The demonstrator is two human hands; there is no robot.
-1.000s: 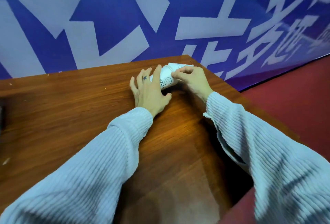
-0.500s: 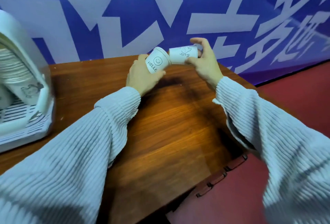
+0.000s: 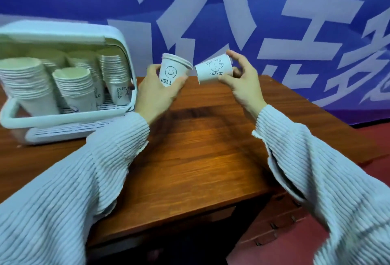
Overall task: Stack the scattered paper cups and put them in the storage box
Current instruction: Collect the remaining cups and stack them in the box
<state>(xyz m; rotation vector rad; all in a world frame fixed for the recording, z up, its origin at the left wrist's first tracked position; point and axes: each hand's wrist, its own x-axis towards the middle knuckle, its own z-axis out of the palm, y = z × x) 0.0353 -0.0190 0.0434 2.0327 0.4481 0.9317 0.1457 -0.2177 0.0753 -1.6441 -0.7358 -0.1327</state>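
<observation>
My left hand (image 3: 157, 93) holds a white paper cup with a smiley face and "HELLO" (image 3: 171, 69), nearly upright, its rim showing more than one nested edge. My right hand (image 3: 242, 81) grips a second white cup with a bear drawing (image 3: 214, 70), lying sideways with its base pointing left, just short of the first cup's rim. Both cups are in the air above the wooden table (image 3: 200, 148). At the left stands the white storage box (image 3: 69, 115), open, with several stacks of paper cups (image 3: 73, 83) inside.
A blue banner with large white characters (image 3: 211, 11) hangs right behind the table. The table's right edge drops to a red floor (image 3: 375, 138). Drawer fronts show below the near edge (image 3: 274, 222).
Both hands lifted the two cups off the table, where they were pressed together, and now hold them apart. The view swung left, bringing the whole storage box into sight.
</observation>
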